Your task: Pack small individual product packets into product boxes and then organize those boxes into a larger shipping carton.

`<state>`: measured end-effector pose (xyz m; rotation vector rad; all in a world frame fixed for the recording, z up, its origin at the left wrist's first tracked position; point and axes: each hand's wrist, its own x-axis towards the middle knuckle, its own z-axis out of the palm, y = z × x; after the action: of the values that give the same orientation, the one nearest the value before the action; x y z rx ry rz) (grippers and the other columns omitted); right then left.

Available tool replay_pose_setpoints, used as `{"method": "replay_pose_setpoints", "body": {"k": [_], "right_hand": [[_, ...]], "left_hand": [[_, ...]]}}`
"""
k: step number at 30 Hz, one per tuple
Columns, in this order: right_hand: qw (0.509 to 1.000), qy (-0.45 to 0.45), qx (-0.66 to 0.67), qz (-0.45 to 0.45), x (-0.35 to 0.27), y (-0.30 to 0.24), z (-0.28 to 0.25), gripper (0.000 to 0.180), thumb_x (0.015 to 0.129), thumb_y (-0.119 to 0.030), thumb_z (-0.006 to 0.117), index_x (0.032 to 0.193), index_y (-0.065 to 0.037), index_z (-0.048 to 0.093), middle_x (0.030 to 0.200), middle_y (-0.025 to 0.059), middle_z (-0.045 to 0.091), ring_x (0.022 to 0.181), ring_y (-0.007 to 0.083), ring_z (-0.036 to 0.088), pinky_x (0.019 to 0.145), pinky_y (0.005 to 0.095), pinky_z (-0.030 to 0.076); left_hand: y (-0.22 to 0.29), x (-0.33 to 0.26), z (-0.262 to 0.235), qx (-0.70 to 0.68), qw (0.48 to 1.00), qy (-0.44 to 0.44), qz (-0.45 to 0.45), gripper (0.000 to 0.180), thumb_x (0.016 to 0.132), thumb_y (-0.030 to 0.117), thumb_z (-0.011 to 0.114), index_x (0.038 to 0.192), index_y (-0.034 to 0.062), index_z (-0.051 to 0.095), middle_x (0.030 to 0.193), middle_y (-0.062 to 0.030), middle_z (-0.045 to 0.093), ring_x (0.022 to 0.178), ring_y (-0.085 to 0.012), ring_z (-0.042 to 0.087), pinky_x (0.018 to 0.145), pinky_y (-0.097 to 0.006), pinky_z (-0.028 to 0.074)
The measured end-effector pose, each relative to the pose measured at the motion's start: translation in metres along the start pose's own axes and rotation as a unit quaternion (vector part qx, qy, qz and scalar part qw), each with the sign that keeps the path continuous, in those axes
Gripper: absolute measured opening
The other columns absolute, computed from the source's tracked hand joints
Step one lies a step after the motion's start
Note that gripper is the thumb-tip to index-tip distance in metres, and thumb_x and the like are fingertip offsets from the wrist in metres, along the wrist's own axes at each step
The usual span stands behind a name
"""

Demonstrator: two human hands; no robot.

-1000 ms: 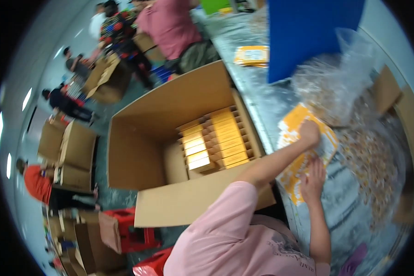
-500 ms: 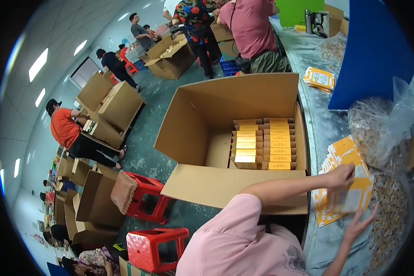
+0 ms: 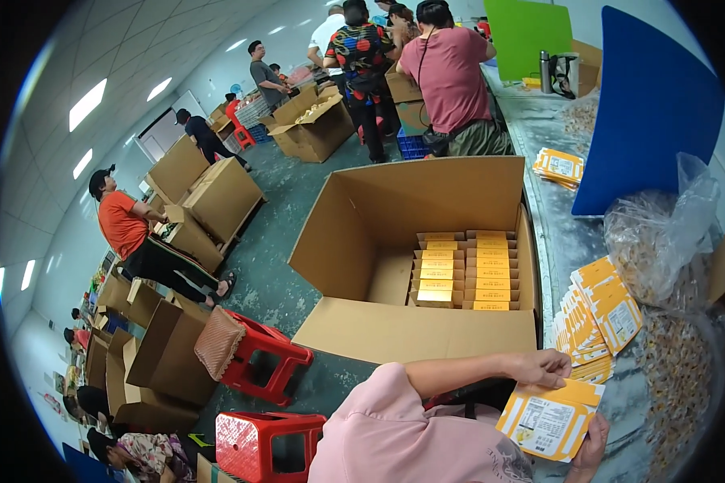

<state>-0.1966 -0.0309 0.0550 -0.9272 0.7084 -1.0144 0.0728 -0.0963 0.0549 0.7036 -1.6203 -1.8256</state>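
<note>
A flattened yellow-and-white carton [image 3: 544,420] with a printed label panel is held between my two hands, low at the right in front of my pink shirt. My left hand [image 3: 541,368] pinches its upper edge, fingers closed. At its lower right corner, my right hand [image 3: 592,443] grips the edge with the fingers partly behind it. Beside them on the table lies a fanned pile of similar flat cartons [image 3: 582,332]. To the left stands a large open cardboard box [image 3: 415,328], holding two rows of upright yellow folded cartons [image 3: 491,272].
Clear plastic bags of small wrapped pieces [image 3: 685,386] lie along the table's right side. A blue panel [image 3: 652,113] rises behind them, near another carton stack [image 3: 559,167]. Red stools [image 3: 270,447] stand at left. A co-worker in pink [image 3: 453,76] sits ahead; others work among boxes.
The flat carton has come from over the pile toward my body, now turned label side up. My right hand, spread open before, has closed on its edge. The whole view has shifted slightly.
</note>
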Motion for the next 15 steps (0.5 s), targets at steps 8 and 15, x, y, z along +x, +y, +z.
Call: {"method": "replay_pose_setpoints", "body": {"k": [8,15], "right_hand": [[0.999,-0.031,0.036,0.013,-0.008,-0.003,0.01,0.033,0.096,-0.029,0.054,0.107,0.002,0.058,0.109,0.0114,0.065,0.096,0.0201,0.064,0.088,0.0325,0.05],[1.0,0.008,0.009,0.01,-0.012,0.0,0.007,0.036,0.098,-0.032,0.053,0.11,0.001,0.059,0.107,0.0105,0.066,0.095,0.0196,0.065,0.085,0.0329,0.051]], "left_hand": [[-0.007,-0.008,0.018,-0.015,0.999,0.043,0.017,0.02,0.095,0.019,0.064,0.088,0.0059,0.05,0.072,0.0063,0.047,0.062,-0.0026,0.04,0.052,-0.022,0.032],[-0.01,-0.006,0.02,-0.011,0.999,0.029,0.014,0.026,0.096,0.026,0.065,0.087,0.0069,0.049,0.07,0.0079,0.042,0.062,-0.0022,0.036,0.053,-0.022,0.031]]}}
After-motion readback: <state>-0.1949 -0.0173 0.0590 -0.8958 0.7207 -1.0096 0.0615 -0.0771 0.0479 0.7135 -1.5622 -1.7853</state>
